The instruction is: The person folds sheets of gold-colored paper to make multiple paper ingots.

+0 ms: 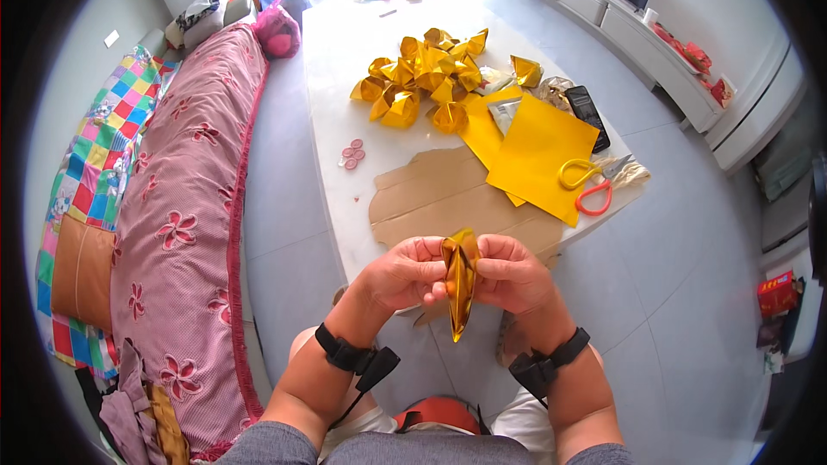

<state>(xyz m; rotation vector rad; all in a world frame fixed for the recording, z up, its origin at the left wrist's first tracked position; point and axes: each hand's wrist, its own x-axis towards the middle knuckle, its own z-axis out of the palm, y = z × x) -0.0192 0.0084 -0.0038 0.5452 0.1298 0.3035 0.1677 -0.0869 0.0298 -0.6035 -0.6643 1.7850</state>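
My left hand (408,274) and my right hand (513,271) hold a folded gold foil paper piece (460,284) between them, upright and narrow, over the near edge of the white table (342,206). Fingers and thumb of each hand pinch one side of it. Beyond my hands lies a flat piece of brown cardboard (426,194). Farther back is a heap of folded gold paper shapes (426,71). Yellow-gold paper sheets (543,148) overlap the cardboard at the right, with scissors (591,184) with one yellow and one red handle resting on them.
A black phone (588,117) lies at the table's right edge. Several small pink discs (353,154) are at its left side. A sofa with a pink flowered cover (187,206) stands at the left. A long white TV cabinet (633,32) runs along the right wall.
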